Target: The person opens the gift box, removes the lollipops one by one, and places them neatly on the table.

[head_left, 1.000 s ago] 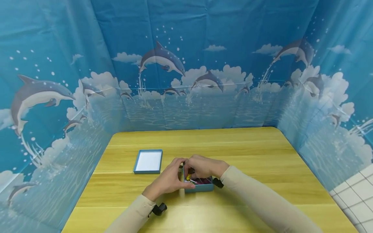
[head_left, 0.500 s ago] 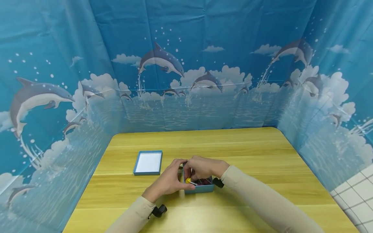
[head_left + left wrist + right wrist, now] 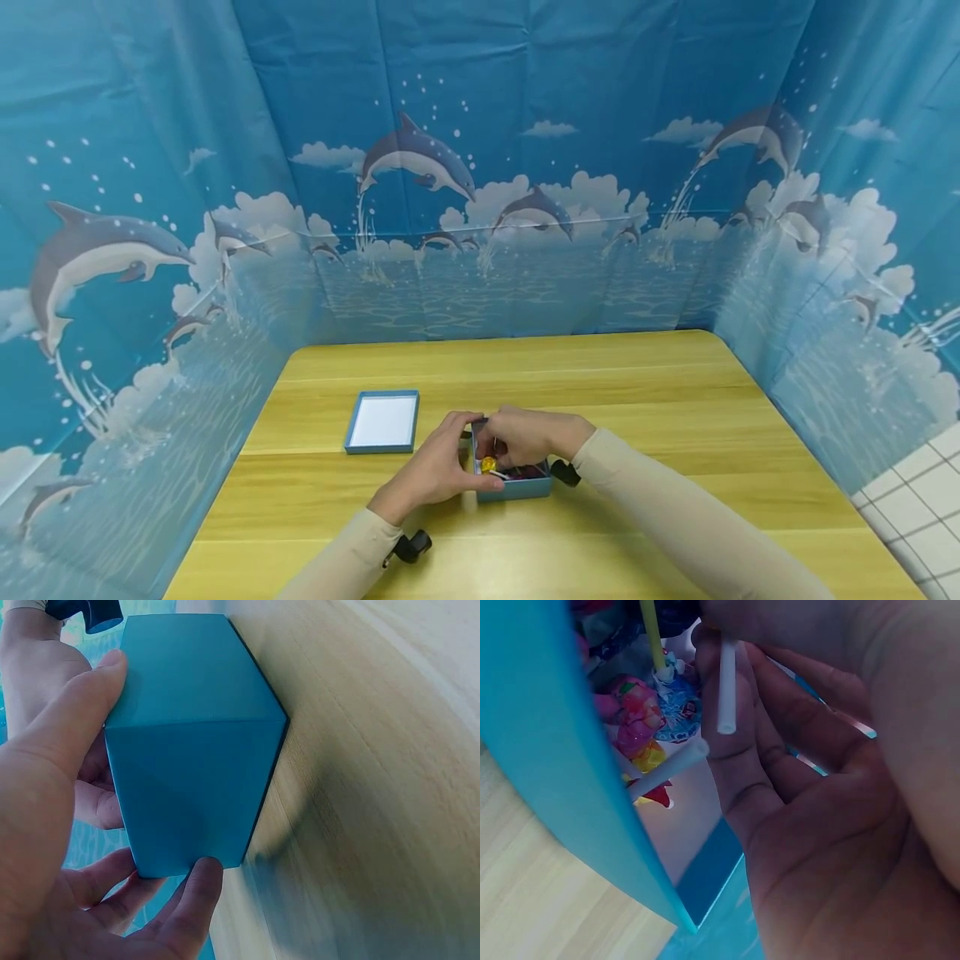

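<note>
A small blue box (image 3: 517,490) without its lid stands on the table, holding several wrapped lollipops. My left hand (image 3: 429,475) grips its left side, thumb along the near rim and fingers at the far corner; the left wrist view shows this grip around the plain blue wall (image 3: 191,795). Fingers of my right hand (image 3: 525,435) reach down inside, pinching a lollipop by its white stick (image 3: 727,690); its head is hidden behind the fingers. A yellow lollipop (image 3: 488,464) lies by the box's left wall. Beside my fingertips are a blue-wrapped lollipop (image 3: 679,709) and a pink-wrapped one (image 3: 637,716).
The box's lid (image 3: 383,421), white inside, lies upturned on the wooden table (image 3: 637,383) to the left. A dolphin-print curtain (image 3: 510,283) encloses the back and both sides. Another white stick (image 3: 671,771) leans toward the near rim.
My right fingers have drawn slightly away from the yellow lollipop, which now shows more fully, lower in the box. The left hand keeps its hold on the box.
</note>
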`<action>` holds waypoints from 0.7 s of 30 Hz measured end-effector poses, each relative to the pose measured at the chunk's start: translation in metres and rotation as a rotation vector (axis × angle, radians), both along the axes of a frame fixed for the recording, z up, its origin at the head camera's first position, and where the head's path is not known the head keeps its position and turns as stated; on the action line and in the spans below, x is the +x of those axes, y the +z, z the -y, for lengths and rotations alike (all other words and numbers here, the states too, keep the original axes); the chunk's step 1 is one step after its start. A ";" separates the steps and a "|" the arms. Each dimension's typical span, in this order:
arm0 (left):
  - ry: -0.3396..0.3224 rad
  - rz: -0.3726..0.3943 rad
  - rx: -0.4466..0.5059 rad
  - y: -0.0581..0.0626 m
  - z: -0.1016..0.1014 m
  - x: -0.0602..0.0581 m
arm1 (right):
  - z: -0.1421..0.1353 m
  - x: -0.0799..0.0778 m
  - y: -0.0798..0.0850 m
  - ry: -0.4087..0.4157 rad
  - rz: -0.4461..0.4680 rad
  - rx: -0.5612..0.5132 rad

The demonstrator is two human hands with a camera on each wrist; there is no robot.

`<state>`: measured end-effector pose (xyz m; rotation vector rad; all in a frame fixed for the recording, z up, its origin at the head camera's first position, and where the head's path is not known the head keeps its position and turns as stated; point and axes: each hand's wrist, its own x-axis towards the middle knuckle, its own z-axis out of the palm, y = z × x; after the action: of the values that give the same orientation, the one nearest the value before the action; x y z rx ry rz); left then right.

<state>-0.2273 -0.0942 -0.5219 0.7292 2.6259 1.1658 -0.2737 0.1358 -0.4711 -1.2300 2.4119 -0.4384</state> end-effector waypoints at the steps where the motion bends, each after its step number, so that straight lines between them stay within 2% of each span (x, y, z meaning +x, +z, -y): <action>1: 0.000 -0.001 0.000 0.000 0.000 0.000 | 0.000 0.000 0.001 0.004 0.003 -0.001; 13: 0.005 0.020 0.032 0.000 0.002 0.002 | -0.006 -0.004 0.009 0.040 0.030 -0.074; 21: 0.005 0.010 0.034 -0.002 0.000 0.001 | -0.017 -0.006 0.014 0.001 0.073 -0.131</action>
<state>-0.2261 -0.0946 -0.5235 0.7223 2.6075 1.2144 -0.2801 0.1532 -0.4574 -1.2466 2.3526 -0.6391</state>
